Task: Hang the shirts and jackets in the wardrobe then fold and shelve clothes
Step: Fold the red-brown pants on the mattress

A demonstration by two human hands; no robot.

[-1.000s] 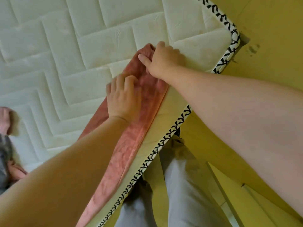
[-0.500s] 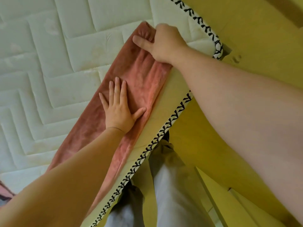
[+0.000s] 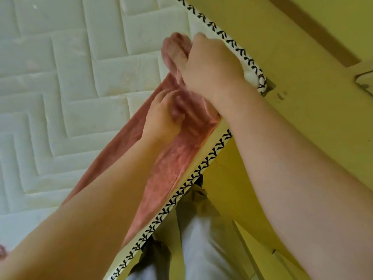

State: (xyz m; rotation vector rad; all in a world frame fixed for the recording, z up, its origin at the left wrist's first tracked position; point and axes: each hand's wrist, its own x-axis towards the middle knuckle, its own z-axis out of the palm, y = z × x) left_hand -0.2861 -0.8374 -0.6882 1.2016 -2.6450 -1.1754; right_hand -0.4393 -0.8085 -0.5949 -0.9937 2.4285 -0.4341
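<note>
A folded garment [image 3: 167,174] lies lengthwise on the mattress [image 3: 80,77], parallel to and just inside its right-hand edge trim [image 3: 181,190]. The right hand [image 3: 210,67] grips the garment's far end, near the mattress corner. The left hand [image 3: 161,120] sits just nearer, fingers curled into the garment's middle. The rest of the mattress extends to the left. The person's legs [image 3: 201,239] stand off the edge, on the floor [image 3: 302,57] at right.

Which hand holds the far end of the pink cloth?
The right hand, up by the mattress corner, grips that end; the left hand clutches the pink cloth's middle, lower down.
</note>
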